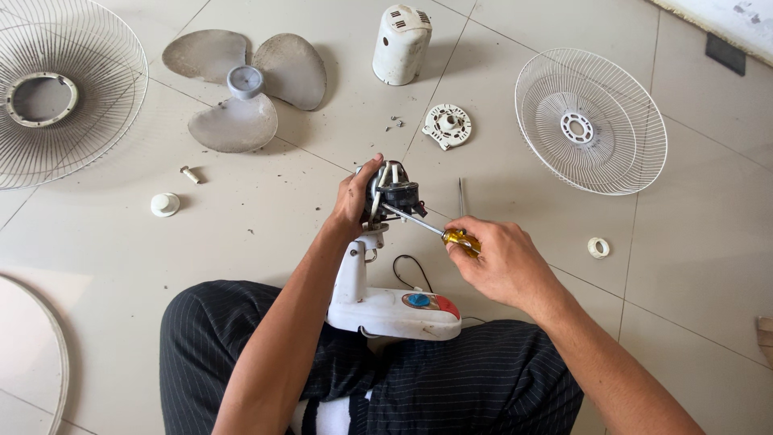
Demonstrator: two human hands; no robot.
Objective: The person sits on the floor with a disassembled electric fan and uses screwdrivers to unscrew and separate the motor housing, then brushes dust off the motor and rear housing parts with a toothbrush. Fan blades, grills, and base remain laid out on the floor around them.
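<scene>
A: Currently, the left hand (352, 197) has its fingers closed around the bare motor (390, 196), which sits atop the white stand (378, 302) on the floor, between the person's knees. The right hand (501, 262) has its fingers wrapped on the amber handle of a screwdriver (435, 229), tip at the motor.

B: Hazards?

A: First, slippage. The shaft meets the motor at a slant; if the tip rides out of the screw head, it could likely strike the left thumb close by.

B: And the parts?

A: Small screws (394, 122) lie loose on the tiles near the round plate (447, 126). A knee shift could scatter them. The black cord (411, 270) loops just beside the stand and may snag the wrist.

B: Stability?

A: The stand is braced only by the legs; a hard push could tip it.
</scene>
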